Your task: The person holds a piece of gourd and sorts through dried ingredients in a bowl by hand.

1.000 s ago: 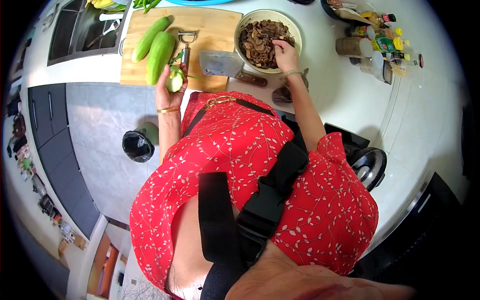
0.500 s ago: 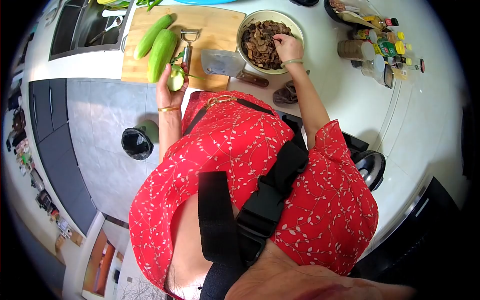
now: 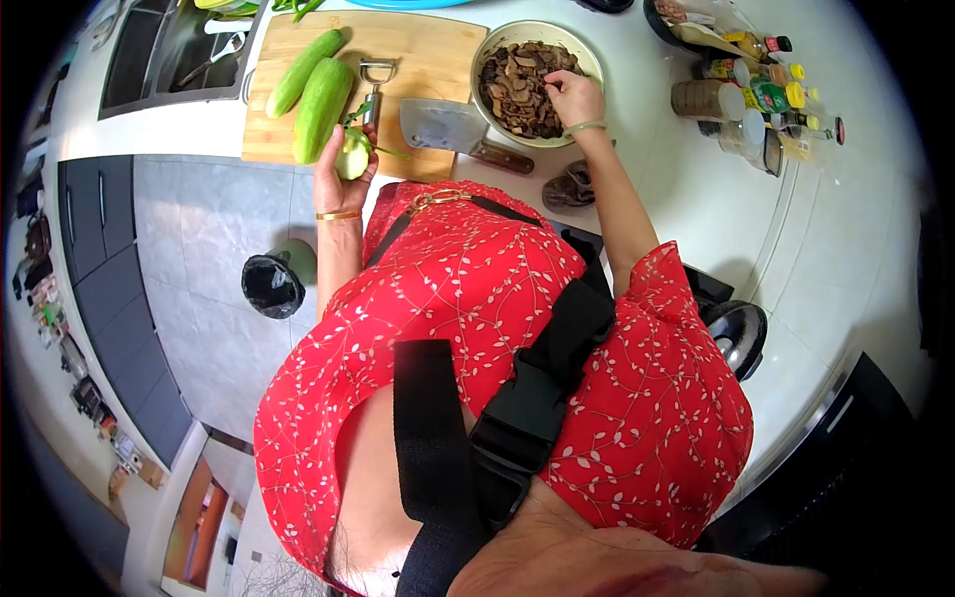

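Note:
My left hand (image 3: 330,185) is closed around a pale green cut vegetable piece (image 3: 352,159), with thin green peel strips beside it. It is at the near edge of the wooden cutting board (image 3: 430,50). A large cucumber-like vegetable (image 3: 324,109) and a slimmer one (image 3: 302,74) lie on the board, with a metal peeler (image 3: 372,99) to their right. My right hand (image 3: 579,101) is over the right side of a cream bowl (image 3: 535,141), fingertips pinched at the brown sliced pieces (image 3: 515,88) inside. Whatever the pinch holds is too small to make out.
A cleaver (image 3: 438,124) lies across the board's right edge, its wooden handle pointing toward me. Near the bowl is a dark crumpled bag (image 3: 567,189). Several bottles and jars (image 3: 771,95) stand at right. The sink (image 3: 174,55) is upper left; a bin (image 3: 274,286) stands on the floor.
Almost nothing differs. My left hand and the cut piece have shifted very slightly; my right hand stays pinched over the bowl.

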### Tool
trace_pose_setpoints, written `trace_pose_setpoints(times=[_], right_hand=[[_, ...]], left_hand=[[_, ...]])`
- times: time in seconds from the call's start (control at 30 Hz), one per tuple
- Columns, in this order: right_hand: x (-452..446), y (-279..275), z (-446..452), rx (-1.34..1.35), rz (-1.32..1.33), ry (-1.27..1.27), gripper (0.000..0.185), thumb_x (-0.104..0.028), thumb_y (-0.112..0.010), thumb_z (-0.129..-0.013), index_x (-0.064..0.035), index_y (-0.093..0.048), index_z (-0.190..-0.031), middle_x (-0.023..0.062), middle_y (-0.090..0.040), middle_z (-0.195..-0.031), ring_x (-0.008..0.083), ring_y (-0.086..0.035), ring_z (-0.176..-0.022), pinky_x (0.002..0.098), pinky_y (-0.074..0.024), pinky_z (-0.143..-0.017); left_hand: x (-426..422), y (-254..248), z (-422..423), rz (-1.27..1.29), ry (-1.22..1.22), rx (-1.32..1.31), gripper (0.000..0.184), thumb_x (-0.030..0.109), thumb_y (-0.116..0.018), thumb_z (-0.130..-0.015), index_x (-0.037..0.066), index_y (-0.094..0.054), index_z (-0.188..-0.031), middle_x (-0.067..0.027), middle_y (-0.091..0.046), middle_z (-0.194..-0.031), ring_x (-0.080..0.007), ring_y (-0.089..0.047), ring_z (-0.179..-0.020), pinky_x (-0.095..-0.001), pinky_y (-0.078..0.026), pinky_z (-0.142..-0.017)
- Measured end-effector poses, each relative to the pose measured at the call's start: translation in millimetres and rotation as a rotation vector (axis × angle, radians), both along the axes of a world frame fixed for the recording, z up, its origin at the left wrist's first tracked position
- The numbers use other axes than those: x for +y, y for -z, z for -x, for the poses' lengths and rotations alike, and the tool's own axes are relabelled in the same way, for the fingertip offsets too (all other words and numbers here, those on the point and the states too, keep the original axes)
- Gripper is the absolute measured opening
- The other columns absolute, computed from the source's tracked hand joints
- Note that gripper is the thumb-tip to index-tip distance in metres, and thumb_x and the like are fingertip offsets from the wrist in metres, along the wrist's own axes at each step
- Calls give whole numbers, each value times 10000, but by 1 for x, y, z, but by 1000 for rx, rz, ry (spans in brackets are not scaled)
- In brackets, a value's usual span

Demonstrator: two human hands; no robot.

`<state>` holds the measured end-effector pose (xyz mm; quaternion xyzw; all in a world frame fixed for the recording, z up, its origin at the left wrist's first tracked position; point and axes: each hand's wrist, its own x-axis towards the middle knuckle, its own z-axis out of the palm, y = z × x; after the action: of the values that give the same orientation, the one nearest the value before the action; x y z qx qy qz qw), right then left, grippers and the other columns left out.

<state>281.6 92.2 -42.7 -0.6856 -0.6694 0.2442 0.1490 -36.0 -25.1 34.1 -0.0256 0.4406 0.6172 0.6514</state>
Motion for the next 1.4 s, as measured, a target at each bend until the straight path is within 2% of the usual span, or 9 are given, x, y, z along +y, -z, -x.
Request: trace_pose_setpoints(times=[0.3,0.5,0.6,0.7,0.8,0.9,1.0,1.1,1.4], right_hand=[[5,0,10,-87,-2,-62,150,-193,-606,-694,-153,-635,-835,95,-622,-789,268,-591,-755,371,-470,-672],[1,1,-1,71,5,57,149,-189,-634,-676,-108,-627,-802,102,-619,-735,246,-597,-678,340,-469,-635],[-3,6,-8,361,-72,101,150,-163,-640,-702,-45,-608,-789,64,-595,-635,153,-542,-514,269,-432,-488],[-5,-5,-13,993,320,315,163,-138,-625,-741,-8,-581,-828,-18,-478,-526,55,-408,-421,194,-306,-373],[-10,-20,-12,1322,454,452,161,-115,-594,-771,-16,-561,-894,-70,-345,-488,28,-308,-385,175,-205,-335],[-10,-13,-18,1532,619,434,155,-113,-570,-786,-22,-549,-911,-70,-297,-480,34,-279,-375,174,-202,-332],[-12,-7,-19,1677,676,359,150,-121,-479,-841,-15,-521,-937,-80,-305,-484,23,-274,-372,171,-231,-333],[-13,-4,-17,1766,705,325,165,-148,-450,-851,-12,-520,-911,-67,-306,-483,35,-275,-379,176,-244,-347],[-12,-11,-11,1810,737,345,176,-196,-462,-848,-28,-514,-825,-49,-325,-494,47,-295,-393,186,-247,-338]], left_hand=[[3,-3,-4,16,-10,45,360,236,-555,-816,-20,-460,-1050,-185,-547,-953,-264,-549,-851,-300,-483,-645],[0,2,2,16,-7,28,333,243,-553,-817,-37,-497,-990,-184,-550,-961,-257,-551,-847,-293,-489,-636],[1,1,0,23,-13,35,338,245,-553,-817,-37,-493,-995,-178,-551,-952,-253,-552,-843,-292,-490,-637],[1,2,0,8,4,37,343,251,-553,-817,-37,-492,-994,-172,-552,-940,-252,-551,-839,-289,-491,-634],[2,2,0,-10,14,17,350,255,-553,-817,-40,-491,-994,-168,-552,-932,-254,-551,-837,-288,-492,-633],[2,7,4,0,23,-10,347,256,-549,-819,-39,-491,-993,-168,-550,-938,-254,-550,-832,-288,-492,-625],[2,4,2,15,2,1,341,254,-547,-821,-37,-492,-989,-169,-548,-941,-251,-549,-828,-286,-489,-624],[1,3,2,4,0,-17,332,249,-547,-822,-32,-492,-990,-171,-546,-943,-250,-548,-830,-285,-489,-622],[0,2,3,-7,5,-6,338,243,-548,-821,-27,-478,-1014,-172,-547,-936,-240,-550,-834,-278,-485,-623]])
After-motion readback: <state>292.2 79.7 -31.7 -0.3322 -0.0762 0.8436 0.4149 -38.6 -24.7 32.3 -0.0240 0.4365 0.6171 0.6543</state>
